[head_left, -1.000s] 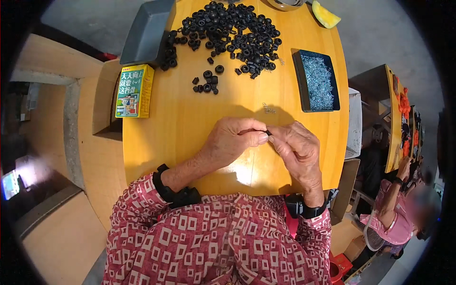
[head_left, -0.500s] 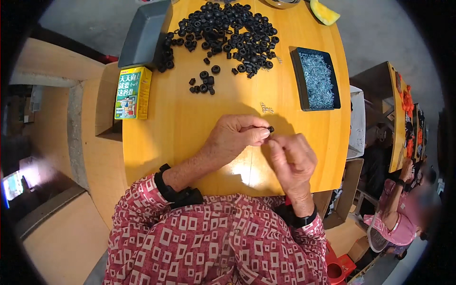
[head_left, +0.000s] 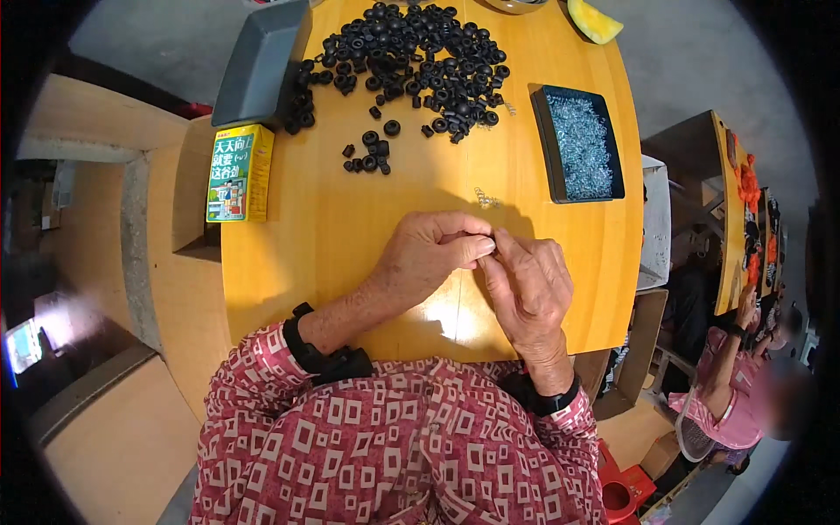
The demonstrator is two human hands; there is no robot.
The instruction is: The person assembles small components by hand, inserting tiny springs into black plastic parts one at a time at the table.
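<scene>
My left hand (head_left: 429,249) pinches a small black part (head_left: 493,236) between thumb and forefinger, just above the near half of the table. Against it press the closed fingertips of my right hand (head_left: 535,278), which cover most of the part; what these fingers hold is hidden. Just beyond my hands lie a few small metal springs (head_left: 486,199). Farther off is a small cluster of black parts (head_left: 372,151), and behind that a wide heap of black round parts (head_left: 437,70). To the right, a black tray (head_left: 544,140) holds many shiny metal springs (head_left: 582,149).
At the table's left edge stand a grey bin (head_left: 249,83) and a yellow-green drink carton (head_left: 234,175). A yellow melon piece (head_left: 595,22) and a metal bowl (head_left: 521,4) are at the far edge. Right of the table are a white crate (head_left: 654,236) and a person in pink (head_left: 722,376).
My right hand has moved up and left, bringing its fingertips to the black part, now mostly covered. My left hand keeps its pinch in nearly the same place.
</scene>
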